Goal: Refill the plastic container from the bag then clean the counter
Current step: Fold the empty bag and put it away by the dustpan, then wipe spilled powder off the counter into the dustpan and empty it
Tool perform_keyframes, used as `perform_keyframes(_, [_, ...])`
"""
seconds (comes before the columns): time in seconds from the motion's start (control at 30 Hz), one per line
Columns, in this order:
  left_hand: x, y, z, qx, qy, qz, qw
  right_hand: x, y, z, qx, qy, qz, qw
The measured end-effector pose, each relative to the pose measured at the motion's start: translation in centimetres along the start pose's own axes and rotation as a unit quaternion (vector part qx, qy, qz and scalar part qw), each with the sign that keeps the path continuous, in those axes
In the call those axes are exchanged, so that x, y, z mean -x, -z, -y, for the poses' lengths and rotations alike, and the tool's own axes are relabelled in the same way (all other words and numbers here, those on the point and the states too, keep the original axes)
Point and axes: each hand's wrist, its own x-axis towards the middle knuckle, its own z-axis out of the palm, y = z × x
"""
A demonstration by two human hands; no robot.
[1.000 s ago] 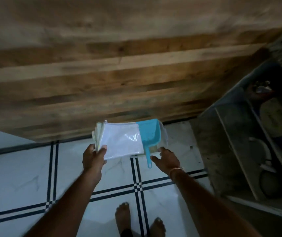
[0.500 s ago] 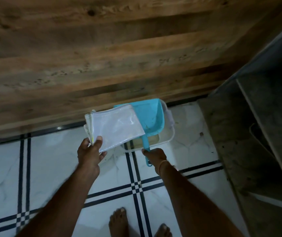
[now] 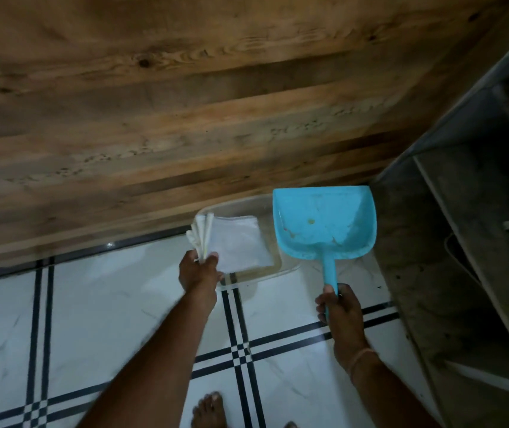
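A clear plastic container (image 3: 288,268) lies low over the white tiled floor, close to the wooden panel. My left hand (image 3: 199,270) pinches a stack of white plastic bags (image 3: 237,244) by its near-left corner, and the stack lies over the container's left half. My right hand (image 3: 339,305) grips the handle of a light blue dustpan (image 3: 324,222), held out to the right of the container with its scoop pointing away from me. A few crumbs dot the scoop.
A wide wooden panel (image 3: 216,118) fills the upper view. Grey stone shelves (image 3: 469,242) with dim objects stand on the right. The floor (image 3: 108,319) is white tile with black stripe lines. My bare feet (image 3: 208,410) show at the bottom.
My right hand took the dustpan's handle and drew the dustpan off the container to the right. My left hand kept the bags over the container. The view shifted closer and lower.
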Motion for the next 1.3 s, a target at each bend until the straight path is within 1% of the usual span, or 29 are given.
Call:
perform_keyframes(0.13, [-2.0, -3.4, 2.2, -0.06, 0.021, 0.037, 0.997, -0.5, 1.0, -0.9, 0.006, 0.009, -0.003, 1.0])
perform_keyframes(0.27, [-4.0, -4.9, 4.1, -0.063, 0.033, 0.064, 0.995, -1.2, 1.2, -2.5, 0.002, -0.002, -0.015, 1.0])
perform_keyframes(0.37, [-4.4, -5.6, 4.1, -0.075, 0.034, 0.068, 0.994, -1.7, 1.4, -3.3, 0.003, -0.009, -0.01, 1.0])
perform_keyframes(0.43, [-3.7, -5.5, 3.5, -0.059, 0.034, 0.076, 0.995, -1.5, 1.7, -3.3, 0.008, -0.008, -0.011, 1.0])
perform_keyframes(0.6, [0.6, -3.0, -0.1, -0.13, 0.003, 0.121, 0.984, 2.2, 2.6, -0.6, -0.001, -0.032, -0.005, 0.999])
perform_keyframes(0.7, [5.8, -0.8, -4.7, -0.198, -0.059, 0.148, 0.967, 6.7, 3.6, 3.8, -0.018, -0.047, -0.019, 0.999])
perform_keyframes(0.8, [12.0, 0.9, -9.0, -0.275, -0.152, 0.186, 0.931, 11.7, 5.1, 8.0, -0.017, -0.056, -0.048, 0.997])
perform_keyframes(0.9, [19.6, 2.5, -13.3, -0.357, -0.259, 0.232, 0.867, 18.5, 7.9, 12.2, -0.005, -0.091, -0.085, 0.992])
perform_keyframes(0.97, [24.1, 3.5, -16.3, -0.391, -0.313, 0.252, 0.828, 22.6, 9.8, 14.7, -0.015, -0.107, -0.097, 0.989])
perform_keyframes(1.1, [32.5, 4.6, -21.6, -0.429, -0.399, 0.293, 0.756, 29.7, 12.6, 18.8, -0.081, -0.144, -0.105, 0.981])
perform_keyframes(1.17, [35.5, 4.7, -23.4, -0.445, -0.423, 0.312, 0.725, 32.4, 13.4, 20.1, -0.11, -0.159, -0.103, 0.976])
perform_keyframes(1.23, [39.2, 4.2, -25.3, -0.449, -0.448, 0.346, 0.691, 35.8, 14.4, 21.7, -0.149, -0.16, -0.133, 0.967])
perform_keyframes(1.3, [41.9, 2.8, -26.4, -0.444, -0.465, 0.377, 0.667, 38.0, 15.1, 22.6, -0.188, -0.157, -0.16, 0.956])
